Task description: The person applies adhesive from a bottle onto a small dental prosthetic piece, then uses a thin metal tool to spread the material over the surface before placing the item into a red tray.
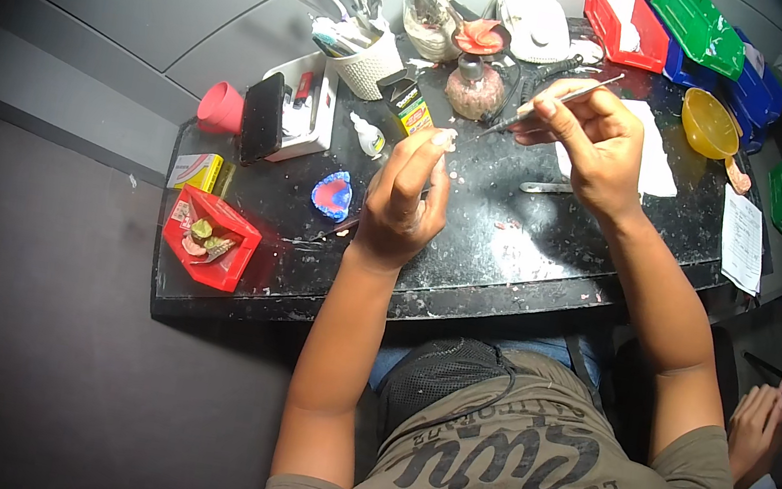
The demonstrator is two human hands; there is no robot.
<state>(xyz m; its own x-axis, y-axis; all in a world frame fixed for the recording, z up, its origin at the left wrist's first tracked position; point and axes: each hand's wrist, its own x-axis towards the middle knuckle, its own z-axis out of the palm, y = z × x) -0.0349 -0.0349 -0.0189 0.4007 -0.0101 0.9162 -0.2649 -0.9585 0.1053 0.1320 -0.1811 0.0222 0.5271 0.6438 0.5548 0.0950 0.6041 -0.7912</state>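
My left hand (406, 191) is raised above the black bench, its thumb and fingers pinched on a small whitish piece (448, 139) whose exact kind I cannot make out. To its right, my right hand (596, 144) grips a thin metal carving tool (538, 113) like a pen. The tool's pointed tip slants down toward the whitish piece and stands a little apart from it. On the bench left of my left hand lies a blue and red horseshoe-shaped dental piece (332, 195). A flat metal instrument (546, 188) rests below my right hand.
A glass jar (475, 93) and a small white bottle (367, 136) stand behind my hands. Around them are a white tool cup (363, 63), a white box (313, 117), a red bin (232, 256), a yellow bowl (709, 125) and paper (742, 241). Another person's hand (754, 425) shows at right.
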